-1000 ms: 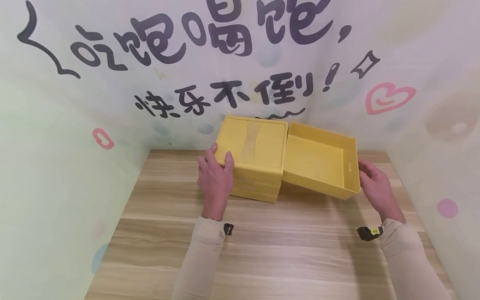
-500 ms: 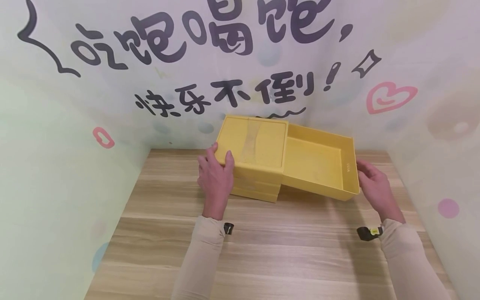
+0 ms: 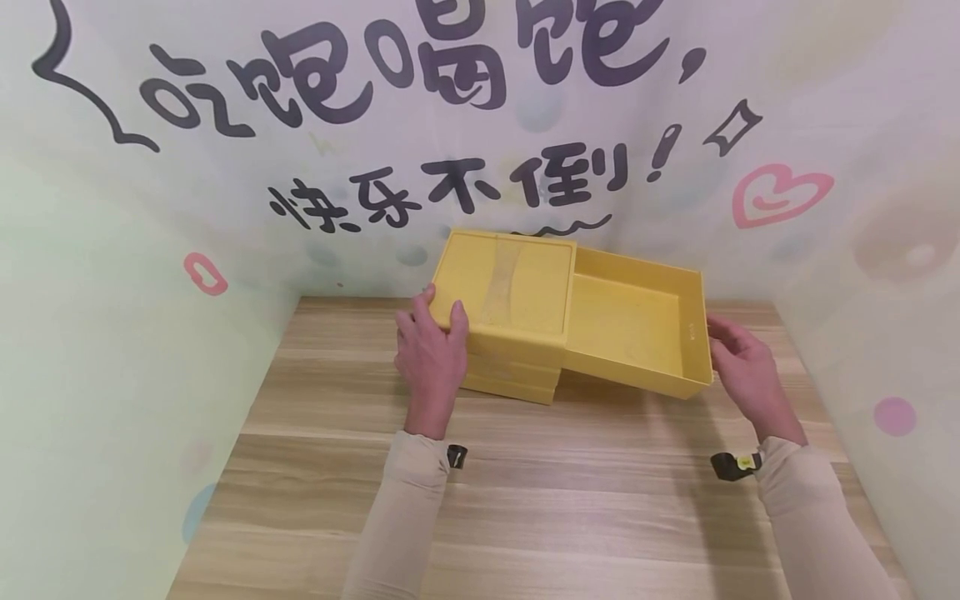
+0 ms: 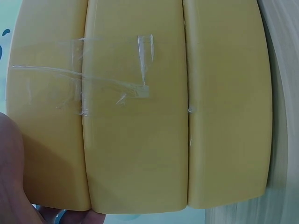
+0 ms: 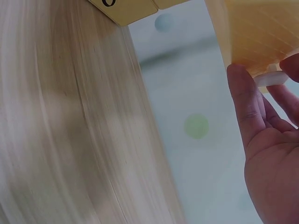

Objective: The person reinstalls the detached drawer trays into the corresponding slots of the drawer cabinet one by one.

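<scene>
A yellow drawer box (image 3: pixel 501 283) stands at the back of the table, with clear tape across its top and over its stacked fronts (image 4: pixel 135 140). My left hand (image 3: pixel 431 354) grips its left front corner; part of that hand (image 4: pixel 11 172) shows at the edge of the left wrist view. From the box's right side, a yellow drawer (image 3: pixel 630 329) sticks out at its upper level, above the table. I see nothing inside its visible part. My right hand (image 3: pixel 746 367) holds the drawer's outer end, fingers (image 5: pixel 247 102) around a small pale handle (image 5: pixel 272 78).
The wood-grain table (image 3: pixel 555 500) runs up to a printed cloth backdrop (image 3: pixel 375 125), which encloses it at the back and both sides. A black wrist strap (image 3: pixel 733 465) sits at my right wrist.
The drawer has slid a little leftward into the box, and my right hand has moved left with it. My left hand and the box have stayed in place.
</scene>
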A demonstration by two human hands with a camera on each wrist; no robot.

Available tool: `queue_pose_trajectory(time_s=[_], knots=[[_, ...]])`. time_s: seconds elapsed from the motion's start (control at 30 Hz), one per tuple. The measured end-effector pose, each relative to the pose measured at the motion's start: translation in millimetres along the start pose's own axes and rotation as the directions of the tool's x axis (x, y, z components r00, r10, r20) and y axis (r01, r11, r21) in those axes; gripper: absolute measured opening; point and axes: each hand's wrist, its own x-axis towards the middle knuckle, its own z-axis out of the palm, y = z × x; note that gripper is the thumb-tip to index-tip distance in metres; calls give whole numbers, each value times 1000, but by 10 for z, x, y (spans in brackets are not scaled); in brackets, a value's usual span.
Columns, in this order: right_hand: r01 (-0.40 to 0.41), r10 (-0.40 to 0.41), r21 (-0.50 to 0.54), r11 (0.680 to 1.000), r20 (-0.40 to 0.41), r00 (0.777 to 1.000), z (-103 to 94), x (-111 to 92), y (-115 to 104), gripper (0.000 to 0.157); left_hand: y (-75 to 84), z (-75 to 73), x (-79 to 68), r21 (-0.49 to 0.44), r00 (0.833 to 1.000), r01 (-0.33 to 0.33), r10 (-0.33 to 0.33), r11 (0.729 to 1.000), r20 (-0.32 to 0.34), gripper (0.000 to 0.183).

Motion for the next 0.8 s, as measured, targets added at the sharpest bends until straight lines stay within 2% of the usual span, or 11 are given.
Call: queue_pose_trajectory(time_s=[0.3, 0.47, 0.8], knots=[[7, -7, 24, 1000, 1, 1000, 41, 17, -43, 57, -10, -5, -3, 6, 1000, -2, 2, 1000, 1, 58], [37, -37, 46, 998, -11, 999, 73, 20, -68, 57, -10, 5, 4, 6, 1000, -1, 1, 1000, 9, 59], [44, -46, 33, 998, 44, 998, 133, 38, -123, 60, -12, 4, -3, -5, 1000, 5, -5, 1000, 1, 57]])
